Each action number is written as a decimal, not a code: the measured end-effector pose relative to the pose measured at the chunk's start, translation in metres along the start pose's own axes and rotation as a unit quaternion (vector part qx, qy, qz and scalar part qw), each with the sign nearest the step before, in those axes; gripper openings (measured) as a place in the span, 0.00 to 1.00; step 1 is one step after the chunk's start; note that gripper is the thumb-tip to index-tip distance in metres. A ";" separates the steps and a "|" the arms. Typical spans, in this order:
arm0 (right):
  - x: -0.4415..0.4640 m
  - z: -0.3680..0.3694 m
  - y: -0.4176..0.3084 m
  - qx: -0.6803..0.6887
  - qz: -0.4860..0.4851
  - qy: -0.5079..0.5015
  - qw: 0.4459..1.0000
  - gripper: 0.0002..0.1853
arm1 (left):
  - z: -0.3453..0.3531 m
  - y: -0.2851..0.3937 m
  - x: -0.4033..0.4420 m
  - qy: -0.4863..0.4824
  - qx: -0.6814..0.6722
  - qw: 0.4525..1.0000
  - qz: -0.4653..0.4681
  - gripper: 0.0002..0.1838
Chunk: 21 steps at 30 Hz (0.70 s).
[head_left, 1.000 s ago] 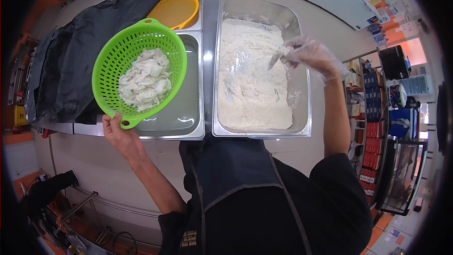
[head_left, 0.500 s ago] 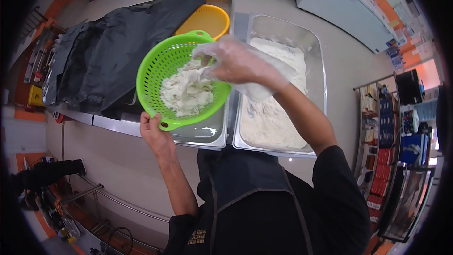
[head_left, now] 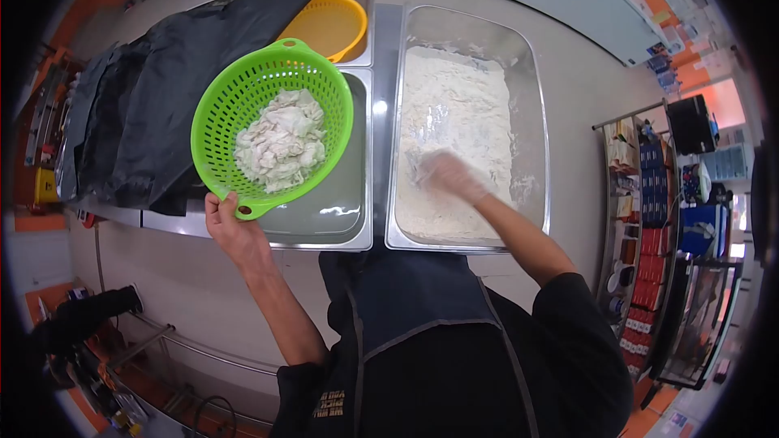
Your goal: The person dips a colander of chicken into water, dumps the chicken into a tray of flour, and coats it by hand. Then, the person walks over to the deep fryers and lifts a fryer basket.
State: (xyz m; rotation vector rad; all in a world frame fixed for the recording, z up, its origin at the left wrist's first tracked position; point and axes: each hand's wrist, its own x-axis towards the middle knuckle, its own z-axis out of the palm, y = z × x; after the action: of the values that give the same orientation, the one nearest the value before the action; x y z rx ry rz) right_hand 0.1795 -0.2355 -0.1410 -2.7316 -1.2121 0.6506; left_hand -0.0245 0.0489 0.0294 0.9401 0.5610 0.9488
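Note:
My left hand [head_left: 234,225] grips the lower handle of a green colander [head_left: 213,134], which is tilted over a metal pan of cloudy liquid [head_left: 324,223]. A clump of flour-coated pieces [head_left: 281,142] lies inside the colander. On the right, my gloved right hand [head_left: 446,174] is down at the white flour [head_left: 454,105] in a deep metal tray [head_left: 531,113]. Motion blurs its fingers, so whether they hold anything is hidden.
A yellow colander [head_left: 329,24] sits in another metal pan behind the green one. Black sheeting [head_left: 178,73] covers the left part of the work surface. Shelves with boxes [head_left: 653,219] stand at the far right, and a white chest [head_left: 560,0] is at the back.
My right hand went from above the tray to the green colander, then back down to the flour. My left hand still holds the colander. The camera view has shifted.

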 end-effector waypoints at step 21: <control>-0.063 -0.040 0.032 -0.077 0.041 -0.045 0.995 0.11 | -0.004 -0.001 0.003 -0.006 -0.012 1.000 -0.001 0.05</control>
State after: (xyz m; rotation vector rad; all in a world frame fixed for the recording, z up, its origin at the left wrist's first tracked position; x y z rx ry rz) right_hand 0.1811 -0.2992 -0.0909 -2.9223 -1.2239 0.7263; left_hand -0.0252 0.0525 0.0265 0.9226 0.5399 0.9452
